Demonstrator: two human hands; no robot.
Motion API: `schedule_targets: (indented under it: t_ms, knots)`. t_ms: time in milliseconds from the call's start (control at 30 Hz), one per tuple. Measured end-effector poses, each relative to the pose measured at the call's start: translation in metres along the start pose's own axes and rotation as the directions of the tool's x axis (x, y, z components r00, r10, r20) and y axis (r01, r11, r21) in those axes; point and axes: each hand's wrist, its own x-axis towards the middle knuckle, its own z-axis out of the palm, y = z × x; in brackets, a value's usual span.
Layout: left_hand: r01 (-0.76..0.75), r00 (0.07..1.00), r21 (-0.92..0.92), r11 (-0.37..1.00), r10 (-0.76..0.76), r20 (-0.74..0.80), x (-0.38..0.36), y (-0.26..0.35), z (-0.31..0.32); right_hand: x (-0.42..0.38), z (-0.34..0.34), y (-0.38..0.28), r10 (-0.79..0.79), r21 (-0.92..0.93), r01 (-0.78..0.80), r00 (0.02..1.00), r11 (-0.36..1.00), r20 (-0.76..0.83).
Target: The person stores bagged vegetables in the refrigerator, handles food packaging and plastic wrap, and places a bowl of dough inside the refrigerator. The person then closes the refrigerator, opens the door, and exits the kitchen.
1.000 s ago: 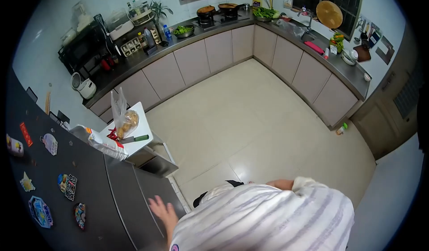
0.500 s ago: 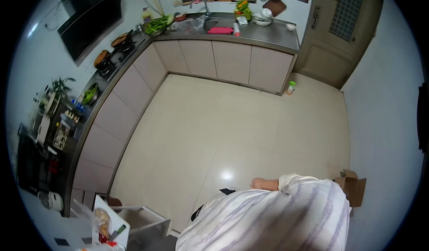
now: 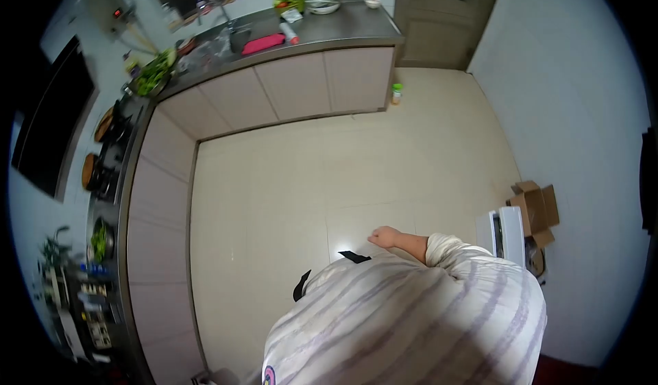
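Observation:
My right hand (image 3: pixel 384 237) is in front of my body, above the pale tiled floor (image 3: pixel 308 172). Its fingers look curled in, with nothing visible in them. The arm comes out of the rolled cuff of a white sleeve with purple-grey stripes (image 3: pixel 449 248). Two dark strips, one of them a black strip (image 3: pixel 355 256), show at the edge of the striped clothing. My left hand is out of view, and no object is touched by the visible hand.
Along the left and back runs a counter (image 3: pixel 336 25) with pale cabinets below, carrying pans (image 3: pixel 90 171), leafy greens (image 3: pixel 152 77), a pink cloth-like item (image 3: pixel 263 44) and bowls (image 3: pixel 323 5). A green-capped bottle (image 3: pixel 397 94) stands on the floor. At right are a white cabinet-like unit (image 3: pixel 512 234) and a cardboard box (image 3: pixel 538 210).
The view has turned right. The white board and open drawer at lower left have left the frame, and the white unit at right has appeared. My right arm shows more fully.

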Motion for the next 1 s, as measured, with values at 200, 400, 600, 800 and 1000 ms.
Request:
schedule_targets:
  t_ms: [200,400,600,800,1000]
  knots:
    - [-0.068,0.997,-0.095,0.993,0.065,-0.028,0.117,0.089,-0.053,0.057,-0.043,-0.012,-0.005,0.301,0.092,0.961,0.949,-0.277]
    - [-0.215,0.973,-0.456,0.864,0.152,-0.172,0.171,0.258,-0.033,0.187,-0.174,0.041,0.301,0.482,-0.044,0.829,0.875,-0.471]
    - [-0.172,0.978,-0.228,0.958,0.14,-0.152,0.189,0.41,0.022,0.389,-0.42,0.02,0.278,0.333,-0.036,0.635,0.942,-0.72]
    - [-0.205,0.968,-0.137,0.969,0.18,-0.174,0.169,0.515,0.028,0.587,-0.609,-0.047,0.038,0.078,0.073,0.44,0.994,-0.897]
    - [0.028,0.98,-0.16,0.987,-0.058,-0.188,0.162,0.516,0.039,0.657,-0.674,-0.125,0.109,0.01,-0.163,0.608,0.987,-0.786]
